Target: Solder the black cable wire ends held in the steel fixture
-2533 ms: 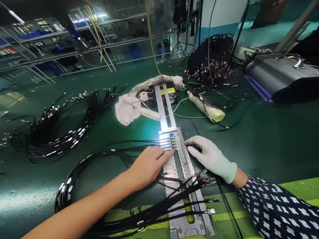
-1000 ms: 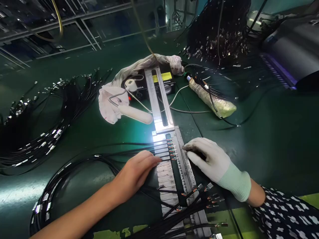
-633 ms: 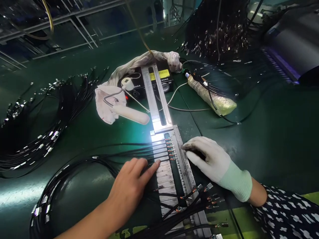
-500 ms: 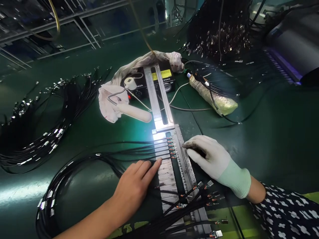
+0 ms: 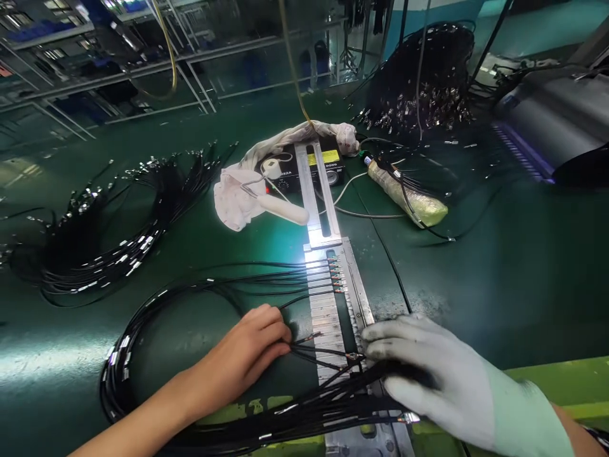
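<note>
My left hand, bare, pinches thin black cables whose ends reach over the slotted metal fixture. My right hand wears a white glove with a mint cuff. Its thumb and fingers are apart above the connector ends of a black cable bundle; shadow hides whether it touches them. Farther up the fixture, several cables lie side by side in the slots, their stripped ends with orange wires against the metal rail.
A black control box sits behind the fixture with a white cloth and a pale rod-shaped lamp. A tape-wrapped tool lies to its right. Cable heaps rest at left and back right.
My left hand has moved from the slotted cables toward me and now pinches loose cables. My right hand has left the rail and come down over the bundle's ends. The view has shifted.
</note>
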{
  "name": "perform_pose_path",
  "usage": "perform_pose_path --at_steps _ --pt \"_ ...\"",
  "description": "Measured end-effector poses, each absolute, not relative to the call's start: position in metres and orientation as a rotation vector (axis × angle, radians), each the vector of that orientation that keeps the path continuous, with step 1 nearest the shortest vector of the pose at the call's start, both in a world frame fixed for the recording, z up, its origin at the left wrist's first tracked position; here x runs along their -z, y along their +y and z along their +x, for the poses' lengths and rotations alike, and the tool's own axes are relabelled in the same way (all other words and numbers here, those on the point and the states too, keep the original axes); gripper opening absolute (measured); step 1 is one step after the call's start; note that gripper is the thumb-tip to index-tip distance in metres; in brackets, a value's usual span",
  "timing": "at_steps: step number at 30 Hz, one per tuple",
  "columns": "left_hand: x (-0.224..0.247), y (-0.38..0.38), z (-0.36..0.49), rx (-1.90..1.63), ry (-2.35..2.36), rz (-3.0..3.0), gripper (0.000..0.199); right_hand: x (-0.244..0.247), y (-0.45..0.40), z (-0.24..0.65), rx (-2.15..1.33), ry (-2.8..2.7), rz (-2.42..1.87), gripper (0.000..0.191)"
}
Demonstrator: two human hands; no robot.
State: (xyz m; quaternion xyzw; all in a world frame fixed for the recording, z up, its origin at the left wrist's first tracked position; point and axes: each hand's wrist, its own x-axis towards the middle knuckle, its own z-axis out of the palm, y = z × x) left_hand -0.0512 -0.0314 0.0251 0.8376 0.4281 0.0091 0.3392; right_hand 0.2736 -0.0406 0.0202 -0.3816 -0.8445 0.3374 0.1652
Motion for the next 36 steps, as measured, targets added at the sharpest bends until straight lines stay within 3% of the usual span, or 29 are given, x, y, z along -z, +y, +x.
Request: perform_pose_path --at_steps 4,8,19,36 --pt "-0.019 -0.035 -0.064 -0.187 1.215 2.211 0.017 -0.032 -0.055 0.276 -1.007 -2.431 -1.053 0.017" --pt "-0.007 -0.031 -0.056 -0.384 1.399 2.628 0.010 -0.040 -0.044 0.283 -1.095 -2.418 -1.028 0.022" --pt "0.001 -0.007 -0.019 -0.433 1.081 2.503 0.029 0.011 0.037 0.271 -1.183 -1.824 -1.321 0.025" --pt "-0.002 0.004 -0.019 -0.378 1.020 2.695 0.030 0.024 0.036 0.272 -1.055 -1.892 -1.329 0.022"
